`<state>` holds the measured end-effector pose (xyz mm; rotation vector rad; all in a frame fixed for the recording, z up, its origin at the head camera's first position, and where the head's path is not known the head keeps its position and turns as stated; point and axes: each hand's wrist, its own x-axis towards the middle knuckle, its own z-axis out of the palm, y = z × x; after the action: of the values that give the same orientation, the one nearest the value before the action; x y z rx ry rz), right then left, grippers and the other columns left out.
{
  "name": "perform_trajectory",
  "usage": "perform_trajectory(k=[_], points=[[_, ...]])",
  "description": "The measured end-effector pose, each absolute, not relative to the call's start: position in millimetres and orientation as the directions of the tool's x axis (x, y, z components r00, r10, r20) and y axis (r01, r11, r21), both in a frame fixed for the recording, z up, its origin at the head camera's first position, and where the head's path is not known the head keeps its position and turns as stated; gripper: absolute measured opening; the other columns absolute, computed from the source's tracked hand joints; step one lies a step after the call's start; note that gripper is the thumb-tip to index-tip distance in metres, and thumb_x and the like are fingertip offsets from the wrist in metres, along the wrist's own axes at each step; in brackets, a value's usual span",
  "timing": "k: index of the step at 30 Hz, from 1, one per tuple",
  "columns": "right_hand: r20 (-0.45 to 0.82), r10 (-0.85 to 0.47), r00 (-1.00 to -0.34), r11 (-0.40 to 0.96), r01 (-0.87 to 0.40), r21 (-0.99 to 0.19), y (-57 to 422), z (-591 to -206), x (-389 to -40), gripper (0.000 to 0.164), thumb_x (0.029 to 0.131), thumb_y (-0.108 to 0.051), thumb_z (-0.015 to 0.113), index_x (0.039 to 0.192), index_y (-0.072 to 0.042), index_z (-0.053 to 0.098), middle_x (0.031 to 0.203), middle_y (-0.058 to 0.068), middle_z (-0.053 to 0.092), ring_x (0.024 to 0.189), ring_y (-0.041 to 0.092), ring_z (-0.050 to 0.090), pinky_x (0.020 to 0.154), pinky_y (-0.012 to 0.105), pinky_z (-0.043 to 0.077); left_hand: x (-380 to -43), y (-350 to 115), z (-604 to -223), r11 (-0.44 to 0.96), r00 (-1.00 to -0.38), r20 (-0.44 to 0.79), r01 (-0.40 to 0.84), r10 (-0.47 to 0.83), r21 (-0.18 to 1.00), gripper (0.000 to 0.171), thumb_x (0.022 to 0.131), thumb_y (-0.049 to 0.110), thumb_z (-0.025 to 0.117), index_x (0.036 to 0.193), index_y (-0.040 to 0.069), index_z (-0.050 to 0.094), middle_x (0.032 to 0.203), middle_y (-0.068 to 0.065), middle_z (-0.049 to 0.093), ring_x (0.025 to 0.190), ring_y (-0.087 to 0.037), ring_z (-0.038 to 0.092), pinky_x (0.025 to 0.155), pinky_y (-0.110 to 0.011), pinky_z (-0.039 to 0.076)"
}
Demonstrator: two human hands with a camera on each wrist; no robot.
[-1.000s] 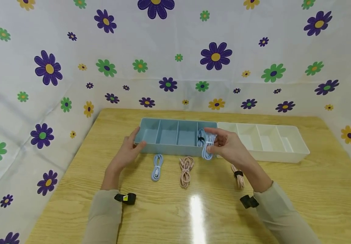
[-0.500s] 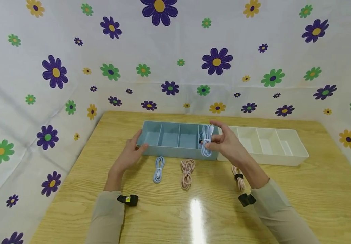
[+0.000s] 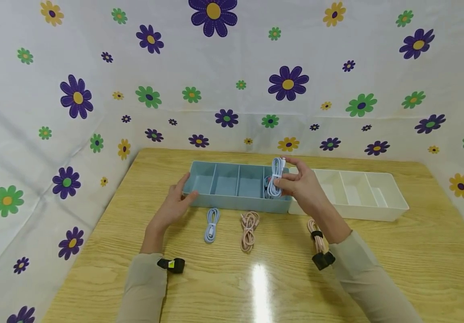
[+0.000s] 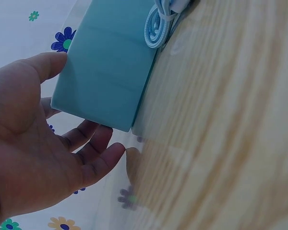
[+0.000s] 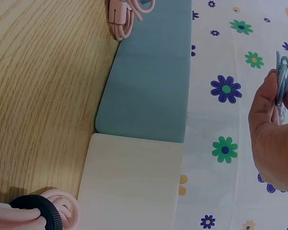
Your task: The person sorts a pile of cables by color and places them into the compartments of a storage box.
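My right hand [image 3: 306,188] pinches a bundled light blue cable [image 3: 276,177] between thumb and fingers, raised over the rightmost compartment of the blue divided box [image 3: 232,202]. In the right wrist view the cable [image 5: 282,86] shows edge-on, above the rim. A second blue cable [image 3: 266,190] lies in that compartment, partly hidden by the held one. At the box's left end, my left hand [image 3: 171,204] holds the corner, thumb at the rim and fingers at the end wall. The left wrist view shows these fingers against the blue box [image 4: 105,62].
A white divided box [image 3: 353,213] adjoins the blue one on the right. In front lie a coiled blue cable [image 3: 210,233], a pink cable [image 3: 249,231] and a pink cable with a black strap [image 3: 316,233], near my right wrist. A flowered cloth hangs behind the table.
My right hand has raised the blue cable slightly from the box's front wall and moved it back over the right compartment. My left hand stays at the box's left end.
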<state>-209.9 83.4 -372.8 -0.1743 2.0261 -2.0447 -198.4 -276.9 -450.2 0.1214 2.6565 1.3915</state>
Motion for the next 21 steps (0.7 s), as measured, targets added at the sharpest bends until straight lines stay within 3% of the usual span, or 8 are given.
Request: perform_trajectory(k=[6,12,15,21], points=[[-0.087,-0.323,-0.942,-0.049,0.109,-0.993,83,-375,-214,0.071,0.097,-0.001,0.06,0.158,-0.012,0.026,0.1,-0.001,0.075,0.087,0.01,0.071,0.075,0.024,0.056,-199,-276,-450,0.57,-0.986,-0.098,-0.004,0.133,0.822,0.072,0.106,0.037,0.045,0.161,0.017,0.003,0.145,-0.031,0.022,0.113,-0.039,0.043,0.1,-0.055,0.038],[-0.088,-0.351,-0.932,0.005,0.092,-0.996,77,-378,-217,0.051,0.101,-0.002,0.054,0.148,0.008,0.037,0.126,0.021,0.065,0.094,0.005,0.068,0.081,0.023,0.055,-198,-276,-449,0.566,-0.986,-0.093,0.001,0.137,0.824,0.071,0.106,0.035,0.045,0.161,0.016,0.004,0.143,-0.031,0.024,0.11,-0.037,0.044,0.098,-0.053,0.039],[-0.104,-0.345,-0.933,0.014,0.106,-0.994,74,-378,-218,0.046,0.101,-0.001,0.053,0.144,0.012,0.041,0.13,0.026,0.061,0.093,0.004,0.067,0.081,0.023,0.054,-198,-276,-449,0.564,-0.987,-0.09,0.002,0.136,0.826,0.071,0.106,0.034,0.045,0.161,0.016,0.005,0.141,-0.031,0.025,0.109,-0.037,0.044,0.097,-0.052,0.039],[-0.118,-0.355,-0.928,-0.001,0.127,-0.992,70,-379,-219,0.044,0.1,0.002,0.053,0.14,0.015,0.044,0.112,0.012,0.071,0.088,0.005,0.068,0.079,0.023,0.055,-198,-277,-451,0.555,-0.987,-0.076,0.013,0.138,0.832,0.07,0.107,0.033,0.045,0.161,0.016,0.006,0.143,-0.032,0.024,0.11,-0.037,0.043,0.099,-0.053,0.038]])
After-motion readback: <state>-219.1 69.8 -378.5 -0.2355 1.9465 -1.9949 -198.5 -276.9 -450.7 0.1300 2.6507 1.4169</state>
